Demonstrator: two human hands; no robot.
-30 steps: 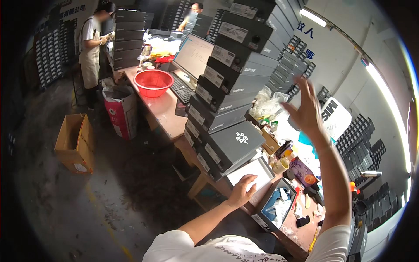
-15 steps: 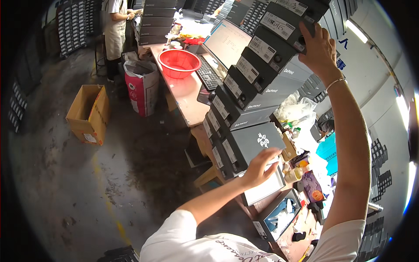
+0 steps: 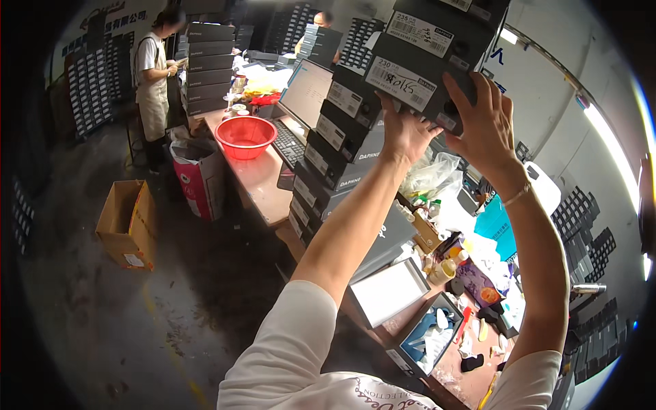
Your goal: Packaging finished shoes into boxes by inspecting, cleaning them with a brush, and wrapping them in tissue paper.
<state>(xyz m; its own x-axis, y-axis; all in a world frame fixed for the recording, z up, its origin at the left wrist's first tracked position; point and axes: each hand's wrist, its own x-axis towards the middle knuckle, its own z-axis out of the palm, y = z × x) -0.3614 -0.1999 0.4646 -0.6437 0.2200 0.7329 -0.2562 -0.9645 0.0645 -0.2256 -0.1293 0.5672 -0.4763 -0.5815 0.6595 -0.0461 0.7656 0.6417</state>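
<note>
Both my arms reach up to a tall stack of dark grey shoe boxes with white end labels. My left hand (image 3: 408, 133) is palm up beneath one upper shoe box (image 3: 403, 76), its fingers against the underside. My right hand (image 3: 484, 123) grips the right end of that same box, thumb low and fingers along the side. Another labelled box (image 3: 420, 34) rests on top of it. Lower shoe boxes (image 3: 333, 131) stand stacked behind my left forearm. Nearer to me are an open box part with a white inside (image 3: 389, 290) and an open shoe box (image 3: 403, 359) holding blue and white items.
A red plastic basket (image 3: 246, 137), a keyboard (image 3: 288, 145) and a monitor (image 3: 307, 92) occupy the table's left part. Clutter and a blue bag (image 3: 495, 229) lie right. On the floor stand a cardboard carton (image 3: 128, 225) and a sack (image 3: 197, 181). A person in an apron (image 3: 154, 89) stands far left.
My left hand has risen from beside the lower boxes to beneath the upper shoe box. My right hand remains on the upper boxes, which now look larger and nearer. The view has shifted.
</note>
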